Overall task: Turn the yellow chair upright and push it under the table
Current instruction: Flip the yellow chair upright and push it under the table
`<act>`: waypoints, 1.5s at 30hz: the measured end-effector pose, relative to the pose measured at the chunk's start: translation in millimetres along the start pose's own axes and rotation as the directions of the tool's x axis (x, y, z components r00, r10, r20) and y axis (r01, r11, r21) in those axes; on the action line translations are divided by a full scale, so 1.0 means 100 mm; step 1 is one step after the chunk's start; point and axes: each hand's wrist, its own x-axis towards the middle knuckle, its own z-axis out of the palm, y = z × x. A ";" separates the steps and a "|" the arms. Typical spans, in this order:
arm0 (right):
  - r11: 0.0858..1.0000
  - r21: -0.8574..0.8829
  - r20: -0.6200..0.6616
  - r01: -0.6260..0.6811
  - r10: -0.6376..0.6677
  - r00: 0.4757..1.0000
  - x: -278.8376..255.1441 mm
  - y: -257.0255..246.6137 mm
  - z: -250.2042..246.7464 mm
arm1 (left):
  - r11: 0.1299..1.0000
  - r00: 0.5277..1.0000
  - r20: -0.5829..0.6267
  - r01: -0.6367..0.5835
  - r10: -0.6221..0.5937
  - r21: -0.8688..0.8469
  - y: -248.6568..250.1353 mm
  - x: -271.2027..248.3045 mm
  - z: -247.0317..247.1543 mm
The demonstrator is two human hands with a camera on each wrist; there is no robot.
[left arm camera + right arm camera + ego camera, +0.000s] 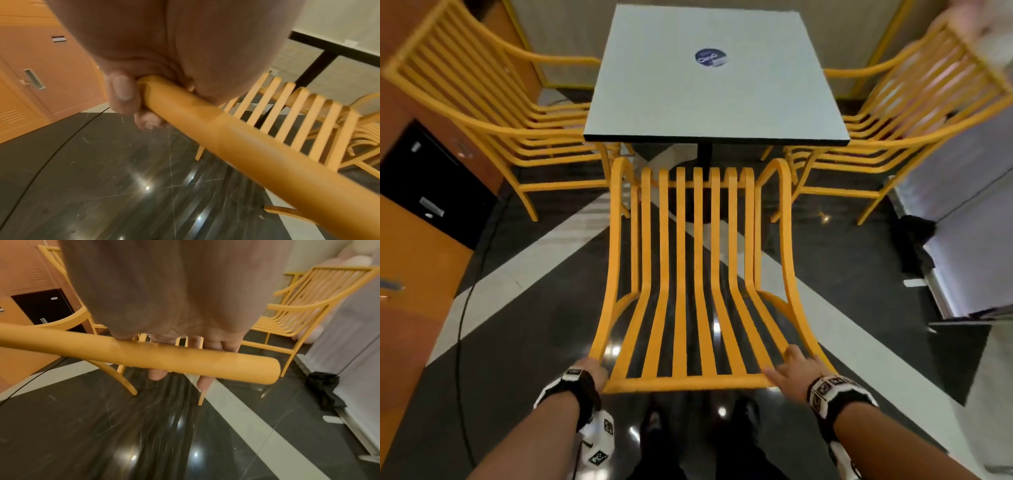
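Note:
The yellow chair [697, 257] stands upright on the dark floor, seat towards the grey square table [709, 102], its front edge just short of the table's near edge. I stand behind its slatted back. My left hand [592, 370] grips the left end of the top rail [226, 138], thumb and fingers [121, 91] curled round it. My right hand [792, 368] lies over the rail's right end [185, 360], its fingers [202, 383] reaching straight down past the rail.
Two more yellow chairs flank the table, one on the left [482, 113] and one on the right [914, 113]. Orange lockers [414, 240] line the left. A black cable [465, 325] crosses the floor; a black bundle [914, 240] lies by a grey partition [979, 205].

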 end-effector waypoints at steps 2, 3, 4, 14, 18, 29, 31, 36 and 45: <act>0.994 -0.082 -0.013 0.076 -0.077 0.997 -0.11 0.05 -0.15 | 1.000 0.997 -0.074 0.007 -0.009 -0.022 0.10 -0.10 -0.09; 0.994 -0.084 -0.036 0.077 -0.080 0.996 -0.15 0.06 -0.23 | 0.999 0.993 -0.114 -0.003 -0.003 -0.053 0.13 -0.16 -0.13; 0.993 -0.091 -0.062 0.072 -0.078 0.995 -0.18 0.05 -0.30 | 0.997 0.985 -0.169 -0.035 0.024 -0.063 0.17 -0.21 -0.17; 0.999 -0.018 -0.311 0.046 -0.049 0.949 -0.16 -0.05 -1.19 | 0.816 0.773 -0.279 -0.491 0.570 0.304 0.74 -0.44 -0.89; 1.000 -0.012 -0.421 -0.018 0.011 0.907 -0.08 -0.02 -1.38 | 0.827 0.752 -0.355 -0.458 0.556 0.326 1.00 -0.44 -1.00; 0.999 0.037 -0.548 -0.009 0.028 0.836 0.10 -0.04 -1.38 | 0.784 0.722 -0.318 -0.511 0.614 0.353 1.06 -0.26 -1.12; 0.999 0.031 -0.551 -0.007 0.023 0.834 0.14 -0.05 -1.45 | 0.788 0.734 -0.303 -0.515 0.608 0.336 1.11 -0.25 -1.24; 0.997 0.075 -0.556 0.018 0.027 0.831 0.34 -0.05 -1.82 | 0.846 0.783 -0.326 -0.464 0.530 0.261 1.48 -0.18 -1.48; 0.988 0.122 -0.549 0.090 -0.008 0.836 0.80 0.07 -2.44 | 0.917 0.813 -0.430 -0.381 0.392 0.117 2.15 -0.10 -1.74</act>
